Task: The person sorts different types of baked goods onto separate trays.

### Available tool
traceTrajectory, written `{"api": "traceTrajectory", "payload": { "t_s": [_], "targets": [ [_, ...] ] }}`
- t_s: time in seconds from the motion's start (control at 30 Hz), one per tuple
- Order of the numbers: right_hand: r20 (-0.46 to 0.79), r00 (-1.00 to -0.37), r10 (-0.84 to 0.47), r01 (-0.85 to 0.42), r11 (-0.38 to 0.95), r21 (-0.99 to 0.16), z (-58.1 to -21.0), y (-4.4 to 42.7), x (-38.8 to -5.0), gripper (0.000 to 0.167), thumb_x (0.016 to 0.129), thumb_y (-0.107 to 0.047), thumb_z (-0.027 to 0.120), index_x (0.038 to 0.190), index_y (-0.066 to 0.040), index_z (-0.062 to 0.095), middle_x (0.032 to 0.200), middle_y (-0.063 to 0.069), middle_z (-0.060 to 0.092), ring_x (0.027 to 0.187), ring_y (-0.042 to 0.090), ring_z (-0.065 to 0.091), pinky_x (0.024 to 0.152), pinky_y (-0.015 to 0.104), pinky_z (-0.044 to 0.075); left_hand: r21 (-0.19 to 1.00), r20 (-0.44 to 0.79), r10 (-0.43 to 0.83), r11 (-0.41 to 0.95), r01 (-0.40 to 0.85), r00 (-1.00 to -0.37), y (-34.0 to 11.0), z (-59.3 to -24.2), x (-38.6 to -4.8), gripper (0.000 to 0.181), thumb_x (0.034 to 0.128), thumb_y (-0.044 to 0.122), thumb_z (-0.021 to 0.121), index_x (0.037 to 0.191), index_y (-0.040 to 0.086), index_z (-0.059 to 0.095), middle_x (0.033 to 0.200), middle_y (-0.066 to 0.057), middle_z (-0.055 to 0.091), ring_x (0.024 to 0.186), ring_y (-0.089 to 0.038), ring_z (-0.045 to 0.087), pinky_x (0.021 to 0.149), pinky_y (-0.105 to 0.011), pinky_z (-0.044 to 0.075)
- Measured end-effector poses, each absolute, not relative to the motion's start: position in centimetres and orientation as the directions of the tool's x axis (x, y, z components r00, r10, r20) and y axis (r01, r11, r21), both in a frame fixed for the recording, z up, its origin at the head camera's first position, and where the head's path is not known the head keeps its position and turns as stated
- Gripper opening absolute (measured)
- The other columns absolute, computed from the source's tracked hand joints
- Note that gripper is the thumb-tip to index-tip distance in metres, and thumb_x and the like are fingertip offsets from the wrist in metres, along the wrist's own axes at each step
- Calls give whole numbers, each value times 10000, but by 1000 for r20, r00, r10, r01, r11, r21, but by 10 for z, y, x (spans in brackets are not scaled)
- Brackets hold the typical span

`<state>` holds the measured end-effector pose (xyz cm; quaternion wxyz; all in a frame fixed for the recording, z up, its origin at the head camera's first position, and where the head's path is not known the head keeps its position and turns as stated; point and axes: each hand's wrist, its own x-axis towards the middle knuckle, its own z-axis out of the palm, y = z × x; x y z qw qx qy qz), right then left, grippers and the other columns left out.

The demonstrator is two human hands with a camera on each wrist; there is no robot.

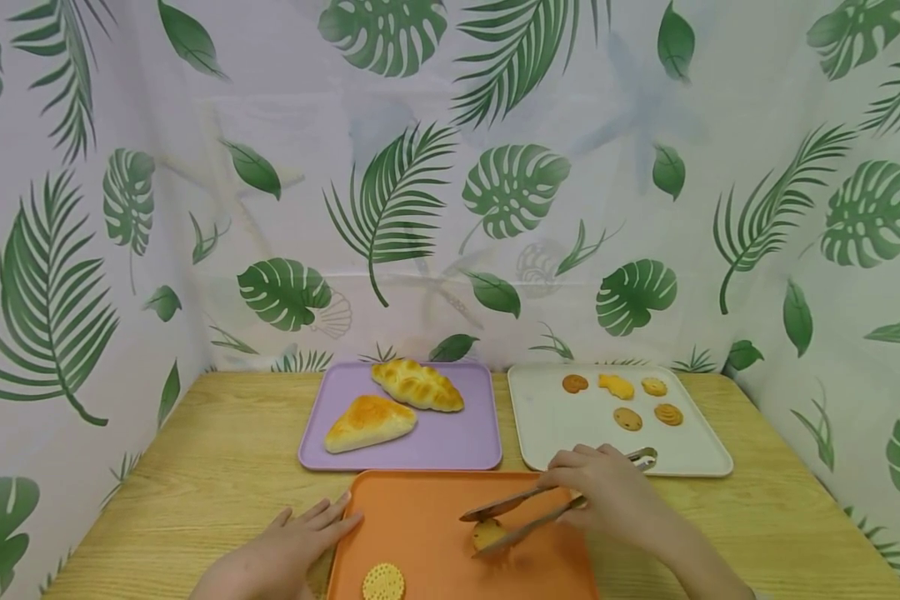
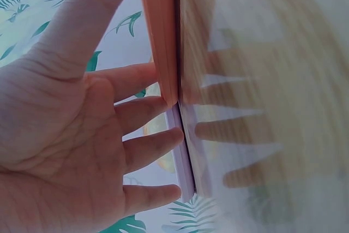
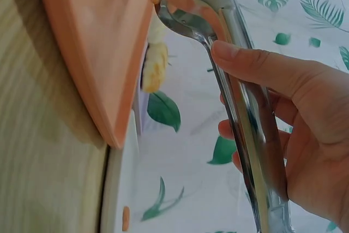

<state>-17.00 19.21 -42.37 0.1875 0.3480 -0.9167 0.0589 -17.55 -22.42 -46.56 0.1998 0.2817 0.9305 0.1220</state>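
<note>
My right hand [image 1: 607, 490] grips metal tongs [image 3: 248, 129], thumb on one arm and fingers round the other. Between the tong tips is a round cookie with dark specks [image 1: 489, 534], over the orange tray [image 1: 420, 517]; whether it touches the tray I cannot tell. A round yellow cracker [image 1: 383, 582] lies near that tray's front left. My left hand [image 1: 281, 546] has its fingers spread and straight, with fingertips touching the orange tray's left edge. In the left wrist view, the left palm [image 2: 65, 135] faces the camera beside the tray's rim.
Behind, a purple tray [image 1: 450, 446] bears a triangular bread [image 1: 370, 423] and a braided bread [image 1: 417, 385]. To its right, a white tray [image 1: 555, 425] holds several small cookies, one of them fish-shaped [image 1: 616, 386]. A leaf-patterned cloth [image 1: 420, 292] hangs around the wooden table [image 1: 217, 467].
</note>
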Motion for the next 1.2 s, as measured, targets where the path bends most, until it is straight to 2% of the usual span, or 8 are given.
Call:
{"api": "traceTrajectory", "payload": {
  "t_s": [0.27,0.4,0.57,0.67,0.9,1.07,1.2],
  "targets": [
    [479,-696,-534,-581,811,60,-412,219,-175,418,587,-306,905,969,-279,738,916,-173,650,815,55,588,646,278,441,345,-274,583,802,488,-765,-224,-466,-175,1056,674,623,762,1526,161,343,1607,-116,278,1457,-410,280,1085,-726,228],
    [536,-676,-506,-567,822,61,-408,236,-181,439,571,-282,914,975,-244,748,909,-147,657,793,56,603,625,270,457,347,-254,591,795,498,-766,-225,-465,-174,1061,675,635,762,1523,151,346,1604,-124,282,1453,-417,281,1085,-729,222],
    [594,-647,-478,-548,833,73,-406,256,-189,434,567,-250,916,967,-201,752,933,-72,705,787,153,673,675,370,539,352,-252,589,795,495,-767,-224,-463,-173,1065,674,638,763,1524,151,345,1606,-123,278,1457,-415,273,1092,-727,208],
    [592,-681,-431,-509,860,40,-407,266,-192,433,597,-242,904,999,-187,755,958,-38,724,829,206,688,674,399,542,350,-257,591,794,497,-765,-224,-463,-173,1048,692,632,755,1527,153,340,1606,-128,275,1457,-422,271,1088,-732,204],
    [494,-812,-309,-389,919,-65,-414,287,-200,421,683,-249,866,1083,-183,749,1013,8,722,874,248,680,690,421,537,344,-283,585,801,489,-760,-223,-463,-174,1042,695,620,755,1529,157,335,1609,-118,271,1458,-415,273,1091,-727,212],
    [422,-866,-267,-332,939,-89,-420,298,-206,394,719,-268,842,1079,-144,741,1009,23,714,860,262,681,707,447,540,353,-293,585,801,483,-756,-224,-463,-174,1051,690,627,754,1529,152,335,1612,-112,266,1460,-405,275,1093,-722,220],
    [399,-887,-233,-287,955,-80,-427,305,-210,401,728,-291,835,1076,-118,736,1043,81,713,899,317,679,697,479,535,350,-295,584,802,483,-756,-224,-464,-175,1050,692,631,749,1528,148,336,1613,-112,265,1459,-404,277,1091,-723,225]
  ]
}}
